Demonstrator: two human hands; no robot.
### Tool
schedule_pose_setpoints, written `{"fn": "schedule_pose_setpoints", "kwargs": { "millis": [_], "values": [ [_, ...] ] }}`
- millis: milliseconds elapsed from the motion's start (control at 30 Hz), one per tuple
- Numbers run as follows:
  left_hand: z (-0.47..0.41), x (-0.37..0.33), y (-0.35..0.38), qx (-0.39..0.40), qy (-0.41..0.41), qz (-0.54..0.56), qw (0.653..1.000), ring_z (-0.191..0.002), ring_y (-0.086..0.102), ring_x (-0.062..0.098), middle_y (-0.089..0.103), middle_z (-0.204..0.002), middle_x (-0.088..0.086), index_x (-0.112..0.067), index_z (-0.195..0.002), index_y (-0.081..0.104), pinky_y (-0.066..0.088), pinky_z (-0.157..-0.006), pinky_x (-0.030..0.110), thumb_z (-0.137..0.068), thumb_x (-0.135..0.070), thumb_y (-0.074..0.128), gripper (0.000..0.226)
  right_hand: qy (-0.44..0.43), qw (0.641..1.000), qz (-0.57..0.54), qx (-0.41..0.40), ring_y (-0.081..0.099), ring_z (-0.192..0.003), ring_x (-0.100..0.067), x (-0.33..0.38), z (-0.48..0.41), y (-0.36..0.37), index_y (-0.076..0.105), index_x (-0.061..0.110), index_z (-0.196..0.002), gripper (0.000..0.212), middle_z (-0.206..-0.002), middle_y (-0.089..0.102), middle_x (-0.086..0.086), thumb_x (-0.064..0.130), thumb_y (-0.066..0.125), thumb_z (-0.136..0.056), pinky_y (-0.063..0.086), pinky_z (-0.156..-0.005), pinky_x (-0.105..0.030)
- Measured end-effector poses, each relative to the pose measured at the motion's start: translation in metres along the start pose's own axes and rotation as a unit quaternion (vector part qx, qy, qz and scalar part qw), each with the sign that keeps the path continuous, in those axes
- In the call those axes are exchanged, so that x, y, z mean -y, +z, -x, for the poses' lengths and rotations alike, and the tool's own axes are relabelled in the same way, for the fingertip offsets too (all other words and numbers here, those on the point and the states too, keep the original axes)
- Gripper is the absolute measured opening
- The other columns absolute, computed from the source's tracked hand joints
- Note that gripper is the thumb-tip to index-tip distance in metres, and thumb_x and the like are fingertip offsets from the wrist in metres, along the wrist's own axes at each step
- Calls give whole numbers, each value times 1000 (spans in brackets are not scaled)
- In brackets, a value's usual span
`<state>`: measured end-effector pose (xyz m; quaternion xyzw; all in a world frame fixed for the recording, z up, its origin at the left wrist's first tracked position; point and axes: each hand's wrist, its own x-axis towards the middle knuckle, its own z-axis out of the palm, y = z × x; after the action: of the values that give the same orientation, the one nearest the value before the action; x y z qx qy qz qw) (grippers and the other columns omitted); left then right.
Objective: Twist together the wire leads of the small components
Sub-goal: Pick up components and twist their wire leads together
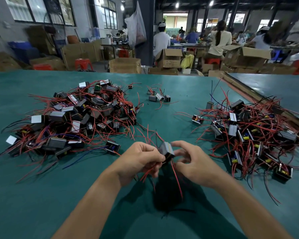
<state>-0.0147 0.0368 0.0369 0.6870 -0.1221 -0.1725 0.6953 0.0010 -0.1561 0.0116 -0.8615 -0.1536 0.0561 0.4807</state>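
Note:
A small dark block-shaped component with red wire leads is held above the green table, between both hands. My left hand grips its left side, fingers curled round the leads there. My right hand is at its right side, with curled thumb and fingers touching the component and the leads below it. Red leads stick up behind the component and hang down under the hands.
A big heap of like components with red wires lies at the left, another heap at the right. A few loose ones sit further back. Beyond the table's far edge stand cardboard boxes, red stools and seated workers.

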Motion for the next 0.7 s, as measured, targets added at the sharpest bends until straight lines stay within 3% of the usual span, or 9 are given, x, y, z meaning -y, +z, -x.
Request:
{"fn": "schedule_pose_setpoints", "kwargs": {
  "millis": [100,167,233,333,367,400,467,567,700],
  "values": [
    [-1,0,-3,-15,-8,-6,1000,-39,47,17,48,-47,4,-17,-46,49,45,-47,22,-69,-9,64,29,-24,998,34,-40,66,-95,-3,-2,-1,2,57,37,-111,43,-107,68,13,13,62,-76,56,-85,-32],
    [-3,2,-5,-53,-20,-7,998,-37,45,17,47,-46,5,-18,-51,43,43,-43,21,-66,-5,65,29,7,996,44,-81,67,-84,-6,-3,-2,0,56,35,-109,40,-95,69,16,8,56,-79,56,-81,-35],
    [-7,8,-3,-111,-23,-53,992,-35,45,16,48,-44,4,-15,-60,43,43,-41,20,-69,1,67,30,50,997,22,-61,68,-72,-16,-4,-4,-2,56,28,-111,39,-87,73,8,1,46,-86,56,-75,-44],
    [-11,18,1,-200,34,-275,940,-44,50,11,58,-54,-6,-15,-73,52,44,-49,23,-76,-5,68,19,51,998,-2,-26,66,-66,-22,1,0,0,59,33,-97,17,-82,72,-4,24,46,-91,53,-72,-51],
    [-12,21,2,-203,60,-346,914,-49,51,7,62,-59,-7,-19,-78,56,45,-54,23,-74,-11,70,17,42,999,15,-17,66,-68,-20,4,1,1,60,34,-98,18,-82,71,-5,41,48,-87,54,-74,-48],
    [-11,23,4,-192,81,-384,900,-52,51,2,64,-64,-9,-22,-82,58,45,-58,23,-71,-16,71,18,30,998,50,-8,66,-72,-16,7,4,2,61,33,-101,34,-83,70,-2,56,48,-80,54,-78,-44],
    [-11,28,6,-161,110,-410,891,-59,50,0,63,-70,-13,-27,-90,59,43,-61,18,-70,-18,68,24,-4,990,142,17,64,-81,-9,10,10,6,60,34,-108,57,-89,69,9,72,49,-67,52,-81,-32],
    [-15,30,5,-165,152,-437,871,-78,58,10,65,-80,-13,-28,-93,60,48,-75,25,-77,-14,63,22,-20,975,220,28,59,-78,-9,14,12,10,57,34,-106,64,-82,63,14,76,51,-58,47,-71,-25],
    [-19,30,-1,-170,162,-384,893,-88,64,16,69,-89,-6,-24,-95,63,50,-84,35,-87,-8,58,19,-31,975,211,59,54,-68,-4,17,13,12,55,35,-91,51,-73,62,14,72,59,-56,43,-61,-20]
  ]
}}
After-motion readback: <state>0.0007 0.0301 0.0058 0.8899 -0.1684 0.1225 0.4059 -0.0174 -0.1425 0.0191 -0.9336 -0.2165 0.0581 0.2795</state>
